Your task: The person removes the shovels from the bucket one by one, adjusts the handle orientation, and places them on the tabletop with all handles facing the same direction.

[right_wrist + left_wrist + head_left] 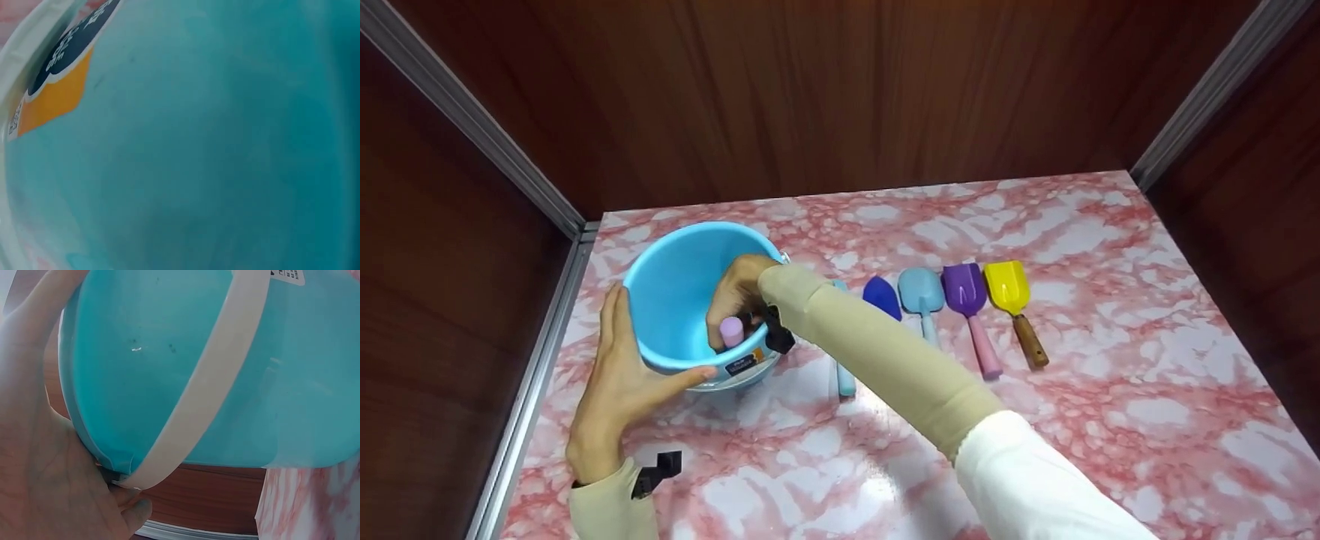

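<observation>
A light blue bucket (682, 330) stands at the left of the table, its mouth facing up towards me. My left hand (619, 375) rests against its outside near the rim, fingers extended along the left side and thumb reaching across the front edge. The left wrist view shows the bucket's white carrying handle (208, 382) hanging across its side. Inside the bucket, my right hand (735, 296) is curled round a lilac handle (731, 330); whatever the handle belongs to is hidden. Only the bucket wall and its label (62, 84) fill the right wrist view.
To the right lie a light blue scoop (921, 291), a purple scoop (964, 289) with a pink handle and a yellow scoop (1008, 285) with a wooden handle. A dark blue blade (881, 296) and a turquoise handle (846, 381) show beside my right sleeve. Brown panels (847, 97) enclose the table.
</observation>
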Motion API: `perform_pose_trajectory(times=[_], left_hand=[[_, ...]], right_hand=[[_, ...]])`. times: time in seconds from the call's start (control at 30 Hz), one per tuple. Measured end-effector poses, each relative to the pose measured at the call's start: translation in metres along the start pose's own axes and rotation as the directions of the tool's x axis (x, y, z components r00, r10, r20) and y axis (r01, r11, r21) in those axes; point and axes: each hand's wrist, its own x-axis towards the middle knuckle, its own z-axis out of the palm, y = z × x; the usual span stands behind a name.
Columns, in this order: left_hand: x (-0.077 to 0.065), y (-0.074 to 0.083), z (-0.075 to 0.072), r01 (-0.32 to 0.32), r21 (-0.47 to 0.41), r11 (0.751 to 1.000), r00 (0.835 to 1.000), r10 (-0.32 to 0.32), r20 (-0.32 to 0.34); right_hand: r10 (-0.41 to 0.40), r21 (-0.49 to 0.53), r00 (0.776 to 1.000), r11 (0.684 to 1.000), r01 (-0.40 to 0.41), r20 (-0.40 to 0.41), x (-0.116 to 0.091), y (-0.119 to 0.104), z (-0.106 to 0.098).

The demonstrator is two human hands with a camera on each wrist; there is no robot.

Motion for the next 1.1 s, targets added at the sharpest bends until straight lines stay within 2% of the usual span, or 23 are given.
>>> perform_pose_trajectory(times=[0.1, 0.23, 0.33, 0.57, 0.73, 0.87, 1.0, 1.1], left_hand=[[0.000, 0.000, 0.001, -0.004, 0.002, 1.000, 1.000, 0.004, 0.000], [-0.001, 0.000, 0.000, -0.011, -0.007, 1.000, 1.000, 0.011, -0.006], [0.000, 0.000, 0.000, -0.009, -0.015, 1.000, 1.000, 0.009, -0.005], [-0.001, 0.000, 0.000, -0.014, -0.020, 1.000, 1.000, 0.014, 0.005], [0.000, -0.001, 0.000, -0.020, -0.017, 1.000, 1.000, 0.020, -0.003], [0.000, 0.000, 0.000, -0.006, -0.009, 1.000, 1.000, 0.006, -0.002], [-0.001, -0.001, 0.001, 0.011, -0.017, 1.000, 1.000, -0.011, 0.007], [-0.001, 0.000, 0.001, 0.011, -0.023, 1.000, 1.000, -0.011, 0.011]], right_hand=[[0.003, 0.009, 1.000, 1.000, -0.003, 0.030, -0.002, 0.000, 0.001], [-0.070, 0.027, 0.997, 0.997, 0.069, 0.035, -0.008, 0.001, 0.000], [-0.117, -0.002, 0.993, 0.993, 0.117, -0.002, -0.018, 0.002, -0.003], [-0.145, -0.103, 0.984, 0.986, 0.134, -0.107, -0.044, 0.004, -0.009], [-0.235, -0.269, 0.961, 0.944, 0.189, -0.149, -0.064, 0.008, -0.015], [-0.263, -0.333, 0.948, 0.923, 0.193, -0.179, -0.078, 0.016, -0.020], [-0.295, -0.350, 0.930, 0.913, 0.207, -0.219, -0.085, 0.027, -0.019], [-0.308, -0.327, 0.911, 0.921, 0.213, -0.273, -0.087, 0.037, -0.018]])
